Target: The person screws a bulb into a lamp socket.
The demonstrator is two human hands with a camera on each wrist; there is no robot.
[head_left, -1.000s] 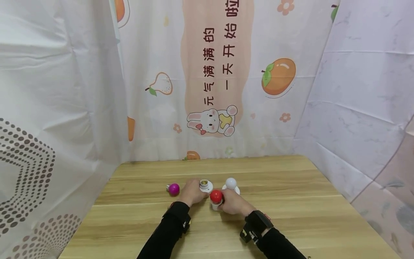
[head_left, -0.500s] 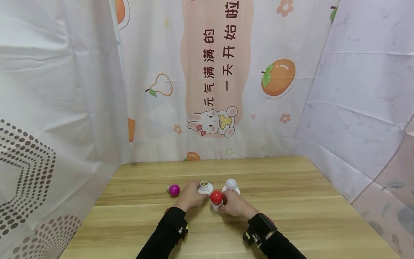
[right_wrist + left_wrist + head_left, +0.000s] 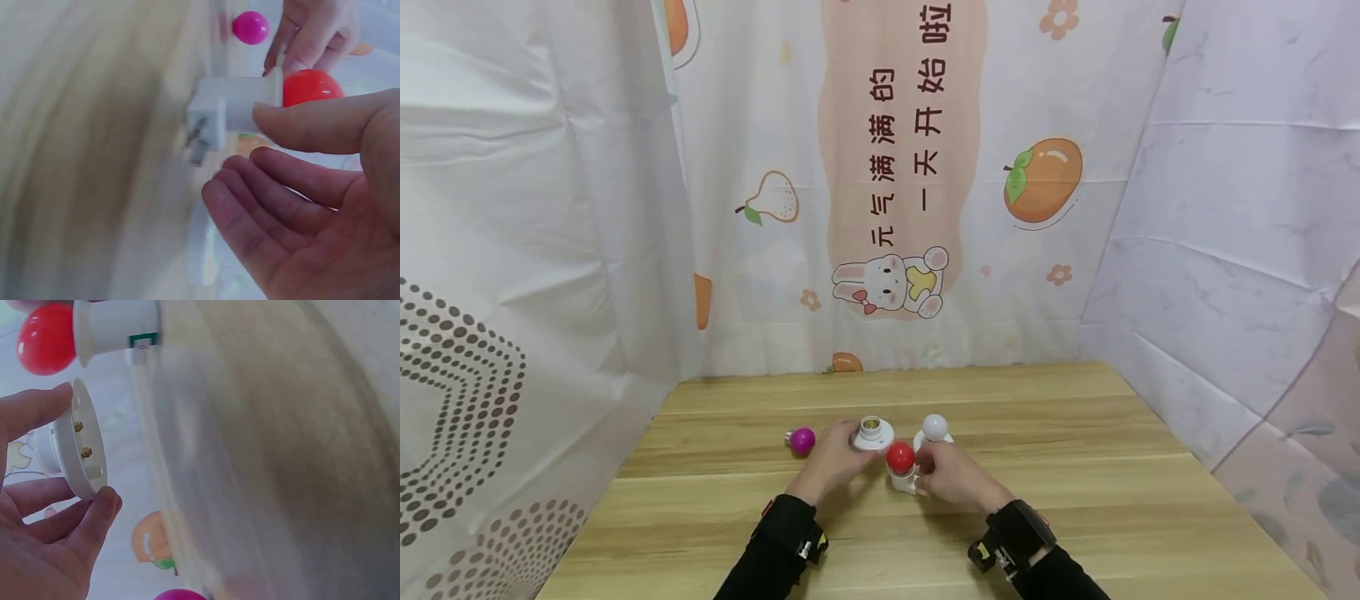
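Observation:
My left hand [image 3: 833,460] holds a round white lamp holder [image 3: 64,450] by its rim, thumb on one side and fingers on the other. In the left wrist view its hollow underside shows brass screws, and it is off the table. A red bulb [image 3: 901,457] sits upright in a white plug-in socket [image 3: 244,100] whose metal prongs stick out at the side. My right hand [image 3: 957,477] is beside that socket with fingers spread apart from it. The thumb overlaps the socket in the right wrist view; whether it touches, I cannot tell.
Behind my right hand, a white bulb [image 3: 935,427] stands upright in another round white holder [image 3: 919,440], partly hidden. A magenta bulb [image 3: 802,442] lies on its side left of my left hand. Printed curtains [image 3: 760,283] enclose the wooden table [image 3: 1075,467].
My left hand has raised and slightly tilted the round lamp holder. My right hand has loosened from the plug-in socket and drawn a little to the right, so the prongs now show.

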